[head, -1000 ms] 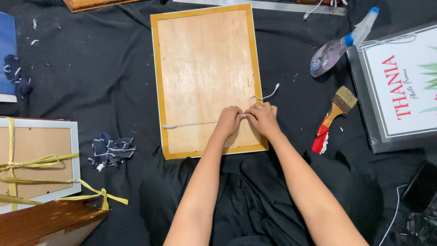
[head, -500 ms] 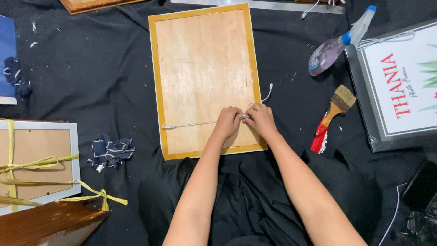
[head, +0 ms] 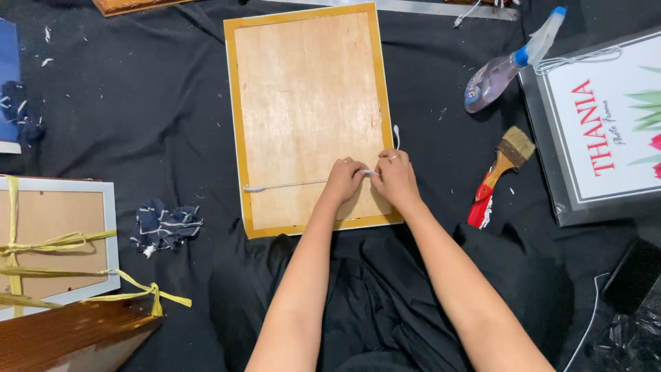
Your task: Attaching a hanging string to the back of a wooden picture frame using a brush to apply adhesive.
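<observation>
I am looking down at a frame (head: 310, 117) lying face down on the black cloth (head: 138, 124), its plywood back up. A white cord (head: 289, 184) is running across the lower part of the back, from a fixing at the left edge to my hands near the right edge. My left hand (head: 344, 180) and right hand (head: 394, 178) are meeting there, fingers pinched shut on the cord's right end; the knot itself is hidden under my fingertips, so I am probably tying rather than merely holding. I judge this the fastening step for the hanging cord. The next move is calling for steady tension and a tight pull at the right fixing. A brush (head: 501, 172) and a spray bottle (head: 506, 69) are lying well apart to the right.
</observation>
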